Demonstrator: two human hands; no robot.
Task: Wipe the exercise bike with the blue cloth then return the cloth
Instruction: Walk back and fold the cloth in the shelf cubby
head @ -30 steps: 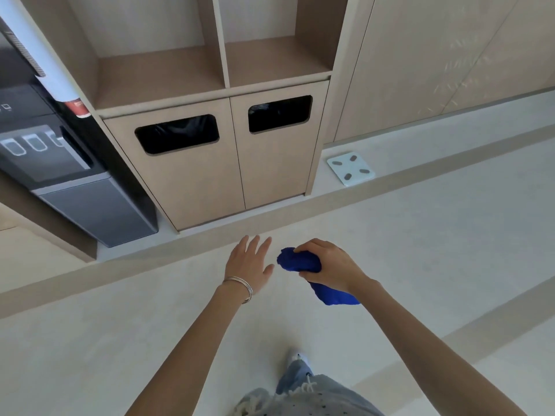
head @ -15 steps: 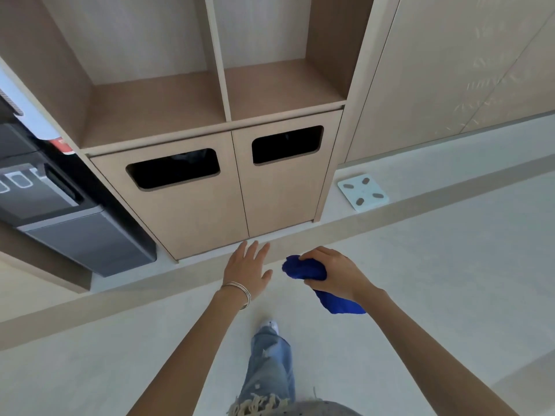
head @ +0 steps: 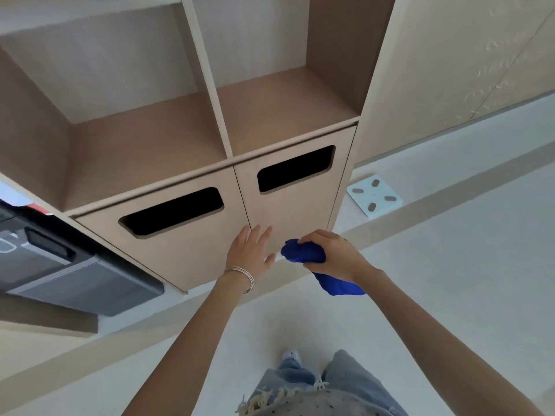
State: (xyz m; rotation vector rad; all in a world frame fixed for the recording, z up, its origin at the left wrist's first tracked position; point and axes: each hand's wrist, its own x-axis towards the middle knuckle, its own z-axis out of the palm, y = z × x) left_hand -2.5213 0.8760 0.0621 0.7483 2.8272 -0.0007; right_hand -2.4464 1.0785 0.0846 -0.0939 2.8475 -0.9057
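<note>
Two hands, right hand [head: 333, 256] grip closed around blue cloth [head: 303, 253], left hand [head: 250, 253] spread, empty.

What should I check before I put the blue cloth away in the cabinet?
1. Blue cloth held in the right hand: ok, bunched in its grip.
2. Left hand free: ok, open and empty.
3. Shelf bare: ok.
4. Cloth's proper spot: cannot tell.
5. Inside the dark slots: cannot tell.
6. Exercise bike wiped: cannot tell, not in view.
</note>
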